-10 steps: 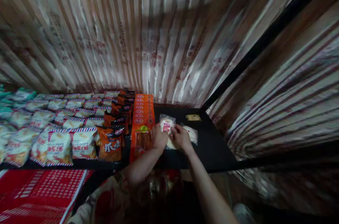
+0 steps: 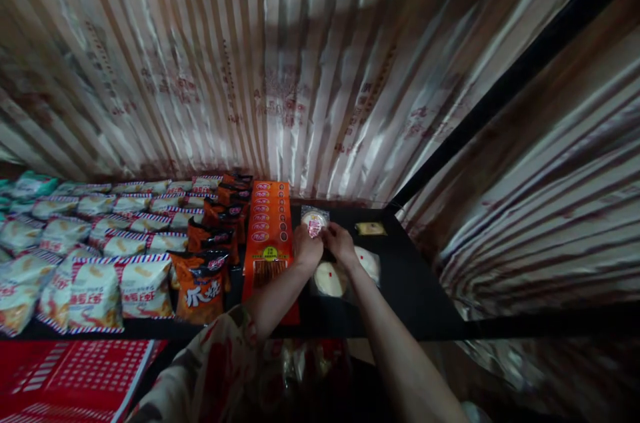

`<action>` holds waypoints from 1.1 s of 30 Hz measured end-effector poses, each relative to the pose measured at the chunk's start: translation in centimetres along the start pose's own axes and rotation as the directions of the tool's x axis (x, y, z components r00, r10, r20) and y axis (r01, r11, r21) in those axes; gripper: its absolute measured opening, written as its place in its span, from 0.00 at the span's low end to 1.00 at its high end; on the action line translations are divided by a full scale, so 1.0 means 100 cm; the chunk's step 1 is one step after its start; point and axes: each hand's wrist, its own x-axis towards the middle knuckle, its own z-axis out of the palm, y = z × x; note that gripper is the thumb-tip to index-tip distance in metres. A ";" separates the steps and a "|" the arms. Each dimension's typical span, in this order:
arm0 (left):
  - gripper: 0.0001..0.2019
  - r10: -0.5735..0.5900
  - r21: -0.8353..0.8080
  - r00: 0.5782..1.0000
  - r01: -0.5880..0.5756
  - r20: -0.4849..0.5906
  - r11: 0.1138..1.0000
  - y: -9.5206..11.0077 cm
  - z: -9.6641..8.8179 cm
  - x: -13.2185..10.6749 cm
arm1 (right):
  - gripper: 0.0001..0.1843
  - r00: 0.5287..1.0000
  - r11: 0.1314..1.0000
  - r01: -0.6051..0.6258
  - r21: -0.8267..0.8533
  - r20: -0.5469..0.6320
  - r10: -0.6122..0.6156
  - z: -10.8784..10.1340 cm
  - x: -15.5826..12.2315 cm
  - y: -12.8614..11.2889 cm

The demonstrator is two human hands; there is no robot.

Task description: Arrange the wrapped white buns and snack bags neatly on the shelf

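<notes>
Red patterned sheeting lies nearest, below the black shelf. On the shelf, two wrapped pale cakes sit just beside the wrists. Past them the left hand and right hand meet, fingers drawn together on the near edge of a clear cake packet. It lies flat beside the orange packs. A small yellow packet rests to its right, and a striped curtain hangs behind.
</notes>
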 end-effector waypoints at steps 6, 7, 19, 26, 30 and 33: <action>0.20 0.105 0.041 0.994 -0.106 0.024 0.994 0.001 0.013 0.016 | 0.13 1.000 0.997 0.007 -0.074 -0.022 -0.009 0.007 0.031 0.003; 0.20 0.116 0.044 0.993 -0.117 0.035 0.992 0.001 0.015 0.018 | 0.13 1.000 0.996 0.004 -0.090 -0.027 -0.006 0.008 0.035 0.004; 0.21 0.168 0.138 0.983 -0.177 0.075 0.975 0.000 0.021 0.046 | 0.14 0.999 0.951 -0.043 -0.305 -0.038 0.033 0.024 0.068 -0.004; 0.24 0.164 0.157 0.982 -0.177 0.094 0.972 0.001 0.021 0.062 | 0.17 0.997 0.926 -0.066 -0.373 -0.061 0.046 0.033 0.077 -0.016; 0.23 0.163 0.167 0.983 -0.175 0.085 0.970 0.002 0.019 0.068 | 0.17 0.997 0.924 -0.057 -0.378 -0.067 0.034 0.037 0.080 -0.019; 0.21 0.161 0.171 0.983 -0.174 0.083 0.970 0.003 0.018 0.070 | 0.17 0.997 0.934 -0.057 -0.353 -0.069 0.035 0.039 0.083 -0.020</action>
